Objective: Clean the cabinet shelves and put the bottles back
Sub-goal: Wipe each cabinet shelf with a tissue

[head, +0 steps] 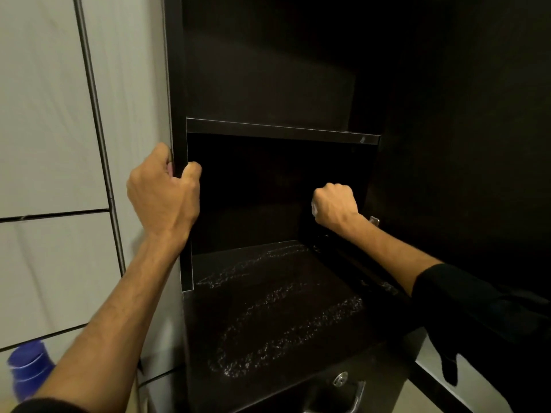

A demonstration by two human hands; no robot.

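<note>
The cabinet filling the centre and right of the frame looks like dark, almost black laminated board with a matt finish. The front edge of its upper shelf catches a thin line of light. The lower shelf is smoother and slightly glossy, streaked with wet, foamy smears that glisten. At the lower centre a drawer handle and small round lock look like shiny polished metal. The wall tiles on the left are pale, smooth and faintly satin, with dark grout lines. The blue bottle at lower left looks like plastic. The sleeve at right is black matt cloth.
</note>
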